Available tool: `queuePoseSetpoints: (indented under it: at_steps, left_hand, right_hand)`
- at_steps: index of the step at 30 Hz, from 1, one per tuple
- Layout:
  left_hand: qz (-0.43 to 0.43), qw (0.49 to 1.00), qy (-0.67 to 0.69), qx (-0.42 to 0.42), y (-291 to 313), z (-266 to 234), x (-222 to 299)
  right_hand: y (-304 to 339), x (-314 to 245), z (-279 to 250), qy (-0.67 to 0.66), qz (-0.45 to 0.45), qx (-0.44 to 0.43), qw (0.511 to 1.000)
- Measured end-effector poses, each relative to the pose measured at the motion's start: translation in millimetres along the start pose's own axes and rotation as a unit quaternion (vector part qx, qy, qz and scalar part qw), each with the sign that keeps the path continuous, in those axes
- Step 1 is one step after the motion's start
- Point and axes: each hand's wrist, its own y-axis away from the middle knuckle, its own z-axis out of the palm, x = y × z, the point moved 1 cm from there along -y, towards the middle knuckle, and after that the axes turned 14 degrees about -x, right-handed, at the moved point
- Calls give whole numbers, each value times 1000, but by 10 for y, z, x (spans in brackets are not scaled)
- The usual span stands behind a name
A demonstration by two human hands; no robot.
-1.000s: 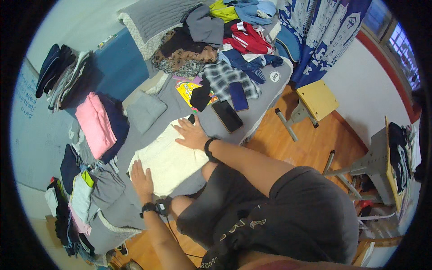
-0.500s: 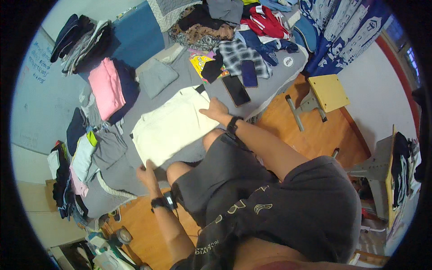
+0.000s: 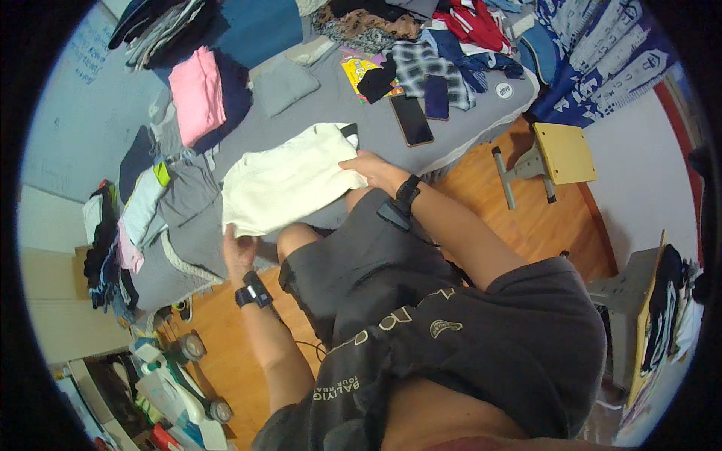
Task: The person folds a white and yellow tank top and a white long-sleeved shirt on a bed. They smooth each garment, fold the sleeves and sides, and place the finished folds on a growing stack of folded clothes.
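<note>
A folded cream-white garment (image 3: pixel 289 180) lies at the near edge of a grey-covered table (image 3: pixel 353 124). My right hand (image 3: pixel 368 169) grips its right end, thumb on top. My left hand (image 3: pixel 239 252) holds its lower left corner from underneath. Both wrists wear dark bands. I am seated, with dark shorts and my knees just below the garment.
Folded clothes lie left of the garment: a pink piece (image 3: pixel 197 94), grey pieces (image 3: pixel 184 203), a grey folded top (image 3: pixel 284 84). Two dark phones (image 3: pixel 411 119) and a loose heap of clothes (image 3: pixel 444 37) sit behind. A yellow stool (image 3: pixel 560 154) stands to the right on the wooden floor.
Both hands went from pressing flat on the white garment to gripping its two ends. The garment has slid toward the table's near edge and my lap.
</note>
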Motion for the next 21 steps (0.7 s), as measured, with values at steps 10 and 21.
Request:
queuePoseSetpoints:
  at_steps: [10,21]
  left_hand:
    - [38,955,1,-294,449,521,-1048]
    - [150,969,116,-161,542,1156,-665]
  right_hand:
    - [378,-336,459,-130,-69,-162,976]
    - [777,-1231,1059,-5,-72,-185,980]
